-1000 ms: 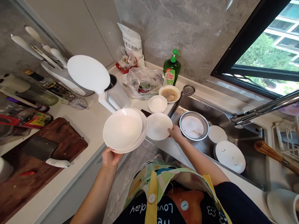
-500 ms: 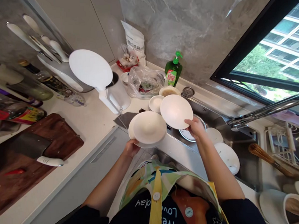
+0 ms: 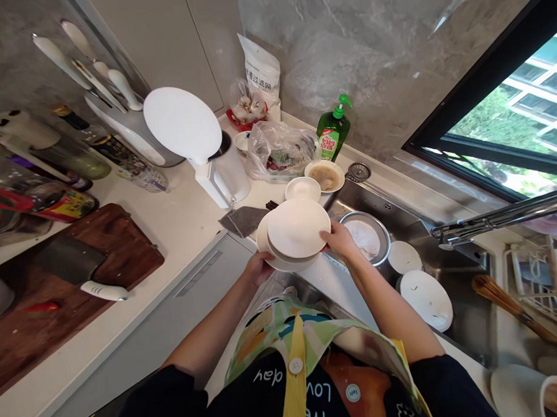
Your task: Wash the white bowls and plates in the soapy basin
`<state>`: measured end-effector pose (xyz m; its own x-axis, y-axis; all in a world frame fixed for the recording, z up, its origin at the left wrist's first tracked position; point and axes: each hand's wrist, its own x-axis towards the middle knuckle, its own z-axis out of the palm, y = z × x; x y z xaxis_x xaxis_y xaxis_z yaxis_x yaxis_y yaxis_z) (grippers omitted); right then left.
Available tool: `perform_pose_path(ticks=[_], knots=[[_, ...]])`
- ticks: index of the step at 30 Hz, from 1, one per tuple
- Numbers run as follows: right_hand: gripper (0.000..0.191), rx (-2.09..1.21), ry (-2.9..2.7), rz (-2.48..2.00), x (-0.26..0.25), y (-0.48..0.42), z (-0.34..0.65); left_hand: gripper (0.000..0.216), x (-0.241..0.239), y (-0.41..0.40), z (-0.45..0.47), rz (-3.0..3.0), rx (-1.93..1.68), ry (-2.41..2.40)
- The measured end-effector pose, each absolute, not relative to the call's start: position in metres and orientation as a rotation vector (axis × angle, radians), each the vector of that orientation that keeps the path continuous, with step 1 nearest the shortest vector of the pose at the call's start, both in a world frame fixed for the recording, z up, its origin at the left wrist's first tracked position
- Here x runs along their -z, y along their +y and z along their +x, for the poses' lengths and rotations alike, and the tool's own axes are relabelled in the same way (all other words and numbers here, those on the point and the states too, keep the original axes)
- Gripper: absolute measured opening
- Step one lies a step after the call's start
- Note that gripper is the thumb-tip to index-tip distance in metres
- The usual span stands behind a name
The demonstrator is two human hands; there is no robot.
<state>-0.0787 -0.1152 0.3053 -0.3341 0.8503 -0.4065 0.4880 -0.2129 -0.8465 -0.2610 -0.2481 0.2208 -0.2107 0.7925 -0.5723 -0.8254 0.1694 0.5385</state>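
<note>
My left hand point(image 3: 259, 268) is closed on the near-left rim of a white plate point(image 3: 288, 265), held level in front of my apron. My right hand point(image 3: 338, 239) grips the right edge of a second white plate point(image 3: 300, 227), which overlaps the first from above and hides much of it. Whether the two plates touch I cannot tell. Just beyond them on the counter is a small white bowl point(image 3: 302, 190), and behind it a bowl of brownish liquid point(image 3: 324, 176).
In the sink point(image 3: 429, 225) at right lie a metal basin point(image 3: 365, 238) and white plates point(image 3: 426, 300) with scraps. A pump bottle point(image 3: 334, 131), a clear plastic bag point(image 3: 282, 151) and a white kettle point(image 3: 225, 174) stand behind. A cleaver point(image 3: 78, 264) rests on the cutting board point(image 3: 126, 247).
My right hand has moved left, bringing its plate from over the sink's edge to on top of the left plate. The view has shifted slightly.
</note>
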Motion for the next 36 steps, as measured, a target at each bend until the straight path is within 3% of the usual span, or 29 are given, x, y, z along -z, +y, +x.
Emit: perform_pose_path(ticks=[9,15,20,26,30,36], knots=[[0.017,-1.128,-2.295,-1.677,-0.309,-0.116,-0.078,0.082,-0.226,-0.25,-0.271,-0.089,-1.42,1.161],[0.038,-0.921,-2.433,-1.692,-0.301,-0.12,-0.082,0.087,-0.233,-0.25,-0.273,0.036,-1.434,1.255],[0.028,-1.288,-2.245,-1.679,-0.293,-0.119,-0.089,0.094,-0.238,-0.249,-0.275,0.168,-1.48,1.33],[0.048,-1.948,-1.512,-1.604,-0.282,-0.119,-0.099,0.093,-0.238,-0.249,-0.277,0.206,-1.533,1.26],[0.046,-1.947,-1.336,-1.612,-0.272,-0.12,-0.1,0.087,-0.24,-0.248,-0.281,0.165,-1.556,1.25],[0.048,-2.021,-1.138,-1.564,-0.271,-0.122,-0.102,0.056,-0.239,-0.246,-0.285,0.19,-1.562,1.534]])
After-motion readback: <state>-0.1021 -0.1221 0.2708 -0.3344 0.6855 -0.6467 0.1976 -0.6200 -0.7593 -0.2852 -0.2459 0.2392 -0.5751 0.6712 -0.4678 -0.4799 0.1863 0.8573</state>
